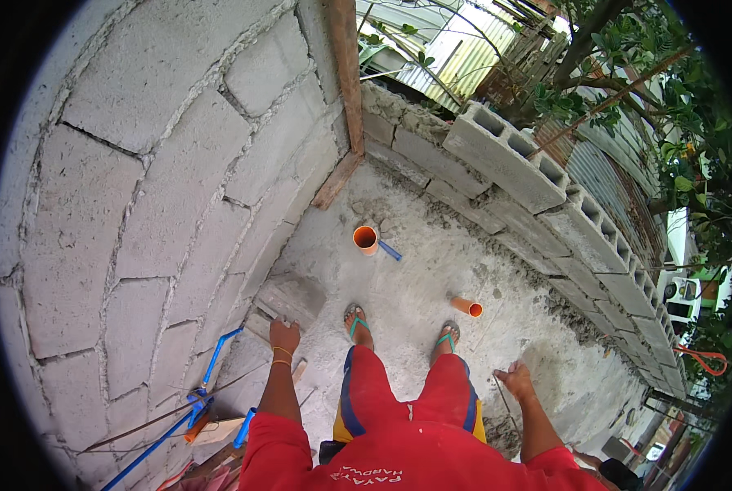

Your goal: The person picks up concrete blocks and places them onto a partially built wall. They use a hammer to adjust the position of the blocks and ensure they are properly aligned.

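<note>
I stand on a rough grey concrete floor (407, 303) in green flip-flops. My left hand (284, 335), a yellow band at its wrist, is held low on the left with fingers curled; what they hold, if anything, is hidden. Just beyond it sits a flat grey slab (292, 299). On the right, my right hand (516, 380) has its thumb and fingers closed at the upper end of a thin dark rod (508, 405). Ahead of my feet an orange pipe (365, 239) stands open-ended, a short blue pipe piece (391, 252) beside it. Another orange pipe (467, 307) rises near my right foot.
A tall block wall (178, 188) borders the left, with blue pipes (219, 360) and a long thin rod (170, 409) near its base. A wooden post (345, 74) stands at the corner. Along the right runs a lower hollow-block wall (538, 204), with branches (603, 90) beyond.
</note>
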### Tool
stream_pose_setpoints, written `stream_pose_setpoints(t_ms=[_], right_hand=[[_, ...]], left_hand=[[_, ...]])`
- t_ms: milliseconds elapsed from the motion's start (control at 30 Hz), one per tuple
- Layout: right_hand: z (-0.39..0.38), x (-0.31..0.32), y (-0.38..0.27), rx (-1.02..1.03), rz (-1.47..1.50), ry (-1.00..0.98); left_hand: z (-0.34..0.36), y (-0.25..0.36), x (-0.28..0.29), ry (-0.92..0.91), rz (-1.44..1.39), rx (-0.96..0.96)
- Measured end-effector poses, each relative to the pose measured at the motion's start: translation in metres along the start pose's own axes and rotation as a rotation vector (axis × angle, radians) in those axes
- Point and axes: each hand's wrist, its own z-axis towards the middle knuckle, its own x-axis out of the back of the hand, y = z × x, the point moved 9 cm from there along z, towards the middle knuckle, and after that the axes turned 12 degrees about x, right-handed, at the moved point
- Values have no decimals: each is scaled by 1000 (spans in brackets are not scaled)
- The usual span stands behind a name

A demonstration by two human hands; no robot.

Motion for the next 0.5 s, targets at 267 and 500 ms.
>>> stream_pose_setpoints(t_ms=[267, 500], right_hand=[[-4, -123, -76, 99, -199, -273], [10, -220, -49, -118, -225, -622]], left_hand=[[160, -19, 8, 180, 235, 121], [233, -27, -53, -279, 170, 152]])
